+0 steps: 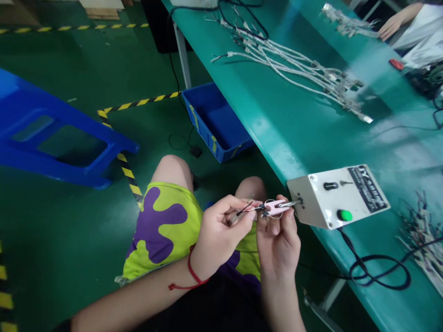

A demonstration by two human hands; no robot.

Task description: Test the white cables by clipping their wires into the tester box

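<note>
My left hand [221, 230], with a red string at the wrist, pinches a cable end [235, 217] whose thin black, white and red wires point right. My right hand [278, 235] has its fingertips closed on a small pink clip-like piece [275, 207]. This piece sits at the metal shaft [293, 203] that sticks out of a white box machine [318, 198] with a green button. Small black parts and a thin loop of wire lie between my two hands, at the pink piece's left end. Their exact joins are too small to make out.
White cables [287, 64] lie bundled on the green table [263, 106], with more wires [424, 230] at the right. A blue bin [221, 124] and blue stool [62, 133] stand on the floor. Black cord hangs below the machine. Another person's hand [392, 26] touches cables across the table.
</note>
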